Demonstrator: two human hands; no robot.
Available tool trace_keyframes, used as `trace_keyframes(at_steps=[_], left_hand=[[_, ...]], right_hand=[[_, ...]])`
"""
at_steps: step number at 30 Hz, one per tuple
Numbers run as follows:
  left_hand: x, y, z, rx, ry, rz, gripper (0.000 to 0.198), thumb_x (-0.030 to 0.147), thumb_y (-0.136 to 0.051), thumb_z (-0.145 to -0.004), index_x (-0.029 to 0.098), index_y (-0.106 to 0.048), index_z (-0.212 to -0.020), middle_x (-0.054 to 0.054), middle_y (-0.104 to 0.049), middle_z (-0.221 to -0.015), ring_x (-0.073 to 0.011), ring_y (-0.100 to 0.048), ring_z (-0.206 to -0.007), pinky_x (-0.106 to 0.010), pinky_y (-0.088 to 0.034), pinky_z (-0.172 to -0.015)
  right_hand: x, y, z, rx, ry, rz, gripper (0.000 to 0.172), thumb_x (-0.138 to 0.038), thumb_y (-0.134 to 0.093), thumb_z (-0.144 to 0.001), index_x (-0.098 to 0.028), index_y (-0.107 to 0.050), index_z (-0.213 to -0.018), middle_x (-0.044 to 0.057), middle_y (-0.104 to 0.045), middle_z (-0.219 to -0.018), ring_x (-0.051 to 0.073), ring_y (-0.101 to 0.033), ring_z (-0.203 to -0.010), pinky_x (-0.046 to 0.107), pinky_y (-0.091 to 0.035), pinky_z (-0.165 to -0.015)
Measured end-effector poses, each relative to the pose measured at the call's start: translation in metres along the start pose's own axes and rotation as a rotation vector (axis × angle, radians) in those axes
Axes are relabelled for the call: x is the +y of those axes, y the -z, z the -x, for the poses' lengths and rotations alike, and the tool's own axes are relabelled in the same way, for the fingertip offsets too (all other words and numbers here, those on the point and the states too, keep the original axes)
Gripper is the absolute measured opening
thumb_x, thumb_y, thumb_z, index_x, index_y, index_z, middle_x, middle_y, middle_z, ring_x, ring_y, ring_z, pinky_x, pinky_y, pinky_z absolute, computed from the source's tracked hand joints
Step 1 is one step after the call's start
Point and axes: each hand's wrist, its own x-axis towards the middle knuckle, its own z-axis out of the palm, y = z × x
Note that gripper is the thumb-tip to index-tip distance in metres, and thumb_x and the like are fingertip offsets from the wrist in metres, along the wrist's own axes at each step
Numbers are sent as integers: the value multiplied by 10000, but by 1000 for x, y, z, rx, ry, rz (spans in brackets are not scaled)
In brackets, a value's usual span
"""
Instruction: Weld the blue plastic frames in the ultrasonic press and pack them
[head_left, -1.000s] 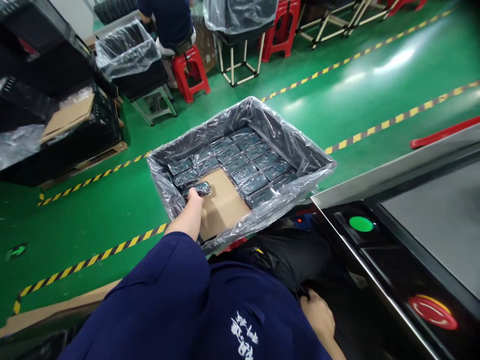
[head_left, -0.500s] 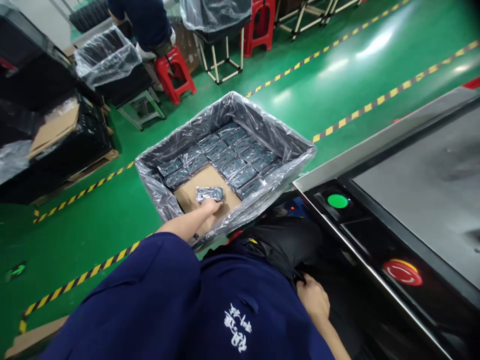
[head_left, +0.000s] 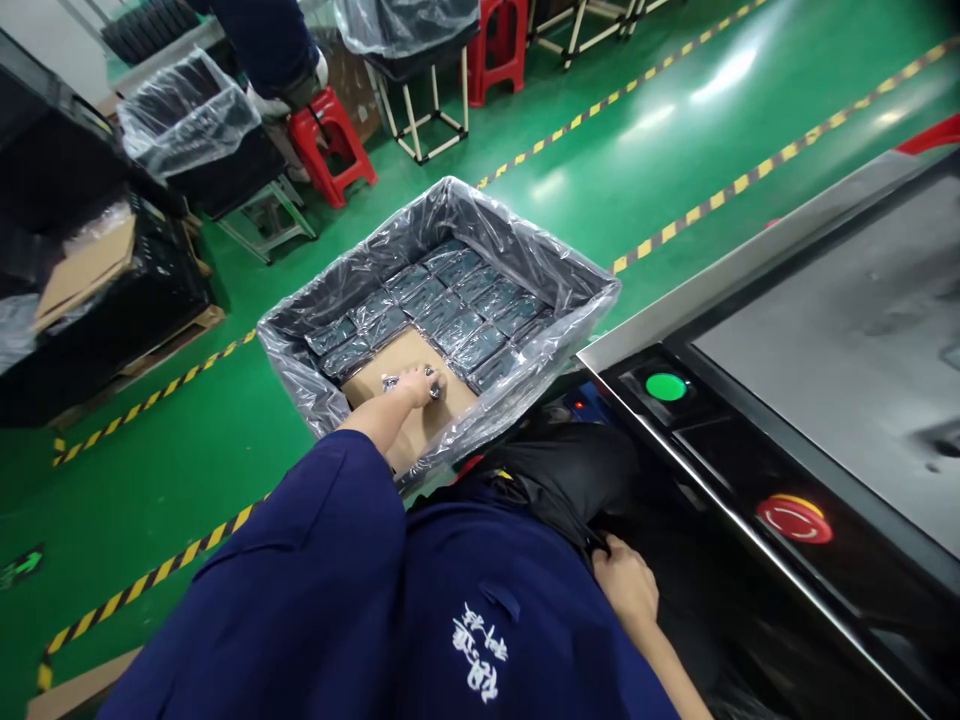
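Note:
My left hand (head_left: 414, 384) reaches into a large bin (head_left: 442, 195) lined with clear plastic. Its fingers are closed over a small plastic-wrapped dark part (head_left: 434, 384), mostly hidden under the hand. Beneath it lies a brown cardboard sheet (head_left: 390, 365); whether the part touches the sheet I cannot tell. Rows of similar wrapped dark parts (head_left: 450, 315) lie around the far and right sides of the cardboard. My right hand (head_left: 628, 582) is low by my lap, fingers curled against black material (head_left: 581, 500); what they hold is hidden.
A machine with a steel top (head_left: 847, 290) stands at the right, with a green button (head_left: 666, 387) and a red emergency stop (head_left: 795, 518). A seated person (head_left: 262, 45), red stools (head_left: 330, 145) and another lined bin (head_left: 191, 115) are at the back. Striped tape (head_left: 161, 400) marks the green floor.
My left hand has turned over the wrapped part and now covers most of it, lower over the cardboard. My right hand stays put. The view has shifted slightly.

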Motion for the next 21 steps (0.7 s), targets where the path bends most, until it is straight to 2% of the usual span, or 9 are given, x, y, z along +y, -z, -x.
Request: trace_keyframes(at_steps=[2, 5, 8, 10, 12, 15, 18, 21], left_hand=[[-4, -1, 1, -16, 24, -8, 718, 435, -649, -814, 225, -363, -1437, -158, -380, -1445, -367, -387, -1299, -590, -329, -1050], [-8, -2, 1, -29, 41, 0, 822, 351, -750, -712, 288, -359, -1431, -156, -400, -1409, -372, -393, -1292, -562, -316, -1063], [-10, -5, -1, -44, 61, 38, 818, 319, -782, -669, 332, -406, -1395, -134, -436, -1364, -335, -460, -1239, -481, -363, -1045], [-10, -9, -1, -48, 92, 74, 741, 359, -764, -701, 299, -446, -1368, -130, -480, -1311, -295, -524, -1157, -426, -420, -991], [-8, -15, 0, -40, 139, 105, 632, 420, -695, -785, 242, -466, -1346, -123, -512, -1280, -261, -555, -1091, -422, -459, -938], [-3, -24, 7, -5, 227, 137, 580, 471, -629, -834, 192, -476, -1318, -137, -517, -1275, -260, -572, -1065, -426, -482, -888], [1, -29, 15, 67, 244, 149, 668, 465, -676, -775, 226, -447, -1355, -174, -426, -1379, -317, -513, -1205, -420, -436, -963], [-2, -25, 17, 120, 123, 154, 712, 450, -708, -745, 271, -447, -1382, -134, -298, -1511, -335, -324, -1378, -426, -321, -1098]], right_hand=[[-1, 1, 0, -21, 7, 25, 512, -242, -323, -893, -106, -607, -1297, 147, -615, -1309, 277, -576, -1198, 355, -436, -1013], [-3, 5, -2, -50, 12, 44, 517, -238, -313, -898, -85, -599, -1301, 162, -608, -1313, 288, -564, -1214, 362, -435, -1015], [-5, 7, -3, -61, 13, 45, 515, -233, -318, -894, -92, -604, -1298, 157, -608, -1315, 288, -564, -1214, 362, -437, -1012], [-6, 8, -4, -62, 12, 45, 513, -226, -319, -893, -97, -607, -1297, 156, -607, -1316, 287, -567, -1210, 357, -435, -1011], [-7, 9, -3, -63, 8, 43, 511, -223, -319, -895, -99, -609, -1298, 157, -611, -1311, 286, -572, -1204, 354, -438, -1005], [-7, 8, -3, -58, 4, 37, 507, -219, -329, -891, -97, -613, -1294, 159, -608, -1315, 285, -577, -1197, 348, -438, -1001], [-6, 7, -3, -51, 8, 40, 504, -217, -339, -888, -90, -617, -1289, 166, -601, -1324, 289, -572, -1201, 349, -435, -1005], [-5, 6, -4, -57, 18, 50, 505, -216, -331, -893, -90, -610, -1295, 164, -605, -1318, 291, -564, -1212, 359, -426, -1017]])
